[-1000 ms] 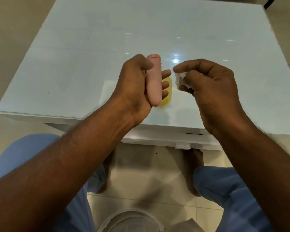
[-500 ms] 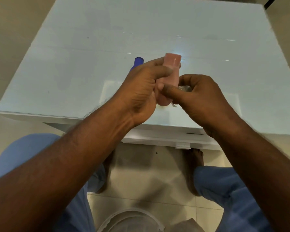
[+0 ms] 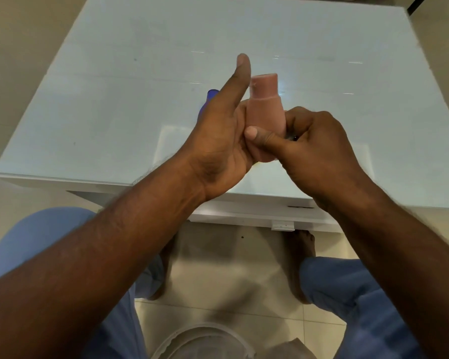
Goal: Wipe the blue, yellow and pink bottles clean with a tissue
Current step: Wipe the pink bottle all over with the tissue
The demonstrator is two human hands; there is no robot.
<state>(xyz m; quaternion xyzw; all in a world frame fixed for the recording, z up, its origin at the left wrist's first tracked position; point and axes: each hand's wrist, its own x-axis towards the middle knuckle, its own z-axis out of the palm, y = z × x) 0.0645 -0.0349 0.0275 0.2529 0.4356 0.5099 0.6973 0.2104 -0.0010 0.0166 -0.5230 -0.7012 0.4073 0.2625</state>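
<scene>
The pink bottle (image 3: 266, 107) stands upright above the table's near edge, cap on top. My left hand (image 3: 218, 141) holds it from the left and behind, with the thumb sticking straight up beside the cap. My right hand (image 3: 319, 151) curls round the bottle's lower body, its thumb lying across the front. The tissue is hidden under those fingers. Behind my left hand only the end of the blue bottle (image 3: 211, 95) shows. The yellow bottle is hidden by my hands.
The white glass-topped table (image 3: 140, 73) stretches away in front of me. My knees in blue trousers are below its edge. A white round bin (image 3: 200, 340) stands on the tiled floor between my legs.
My right hand brought the tissue from the right onto the pink bottle and now wraps its lower part. My left thumb lifted off the bottle and points upward.
</scene>
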